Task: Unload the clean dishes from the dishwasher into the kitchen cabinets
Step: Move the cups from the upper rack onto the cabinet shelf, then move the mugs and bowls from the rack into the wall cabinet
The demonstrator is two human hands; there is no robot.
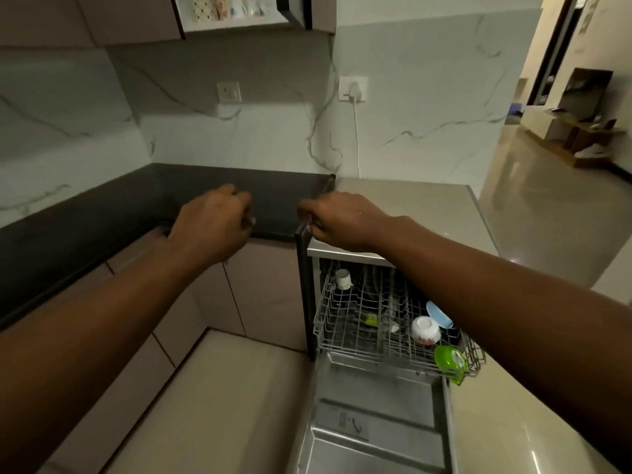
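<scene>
the left hand [212, 224] hovers over the dark counter [102, 213] with its fingers curled under; whether it holds anything cannot be told. just to its right, the right hand [337, 218] reaches out near the counter's corner, fingers also curled, its grip unclear too. below the right forearm the dishwasher [376, 422] stands open with its door down and the wire rack [359, 340] pulled out. in the rack sit a white cup [343, 278] at the back, an upturned white bowl [425, 330], a blue plate [439, 314] and a green lid [450, 362] at the front right corner.
</scene>
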